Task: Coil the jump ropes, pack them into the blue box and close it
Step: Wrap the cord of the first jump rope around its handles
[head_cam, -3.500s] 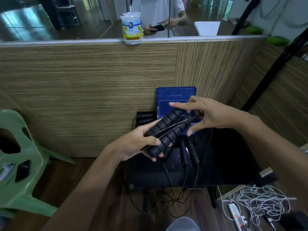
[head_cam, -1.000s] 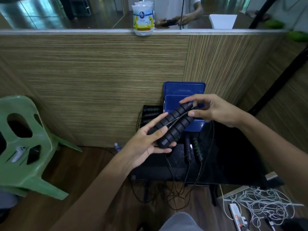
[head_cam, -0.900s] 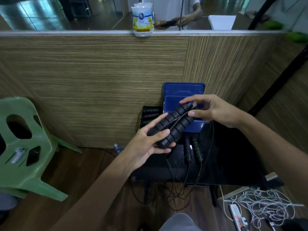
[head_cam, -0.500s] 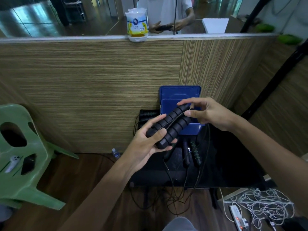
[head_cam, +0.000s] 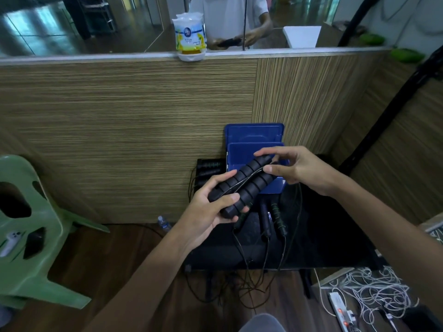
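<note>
The left hand (head_cam: 211, 207) grips the near ends of two black ribbed foam jump-rope handles (head_cam: 242, 185), their long axis running near-left to far-right. The right hand (head_cam: 294, 168) pinches their far ends, directly over the open blue plastic box (head_cam: 254, 137) on the black table (head_cam: 335, 236), so it is the nearer hand.

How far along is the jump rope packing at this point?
Early. Done: blue box stands open, apparently empty. In hand: left hand grips two black foam handles; right hand pinches their far ends, cord uncoiled. Left: other ropes on the black table, packing, closing.
</note>
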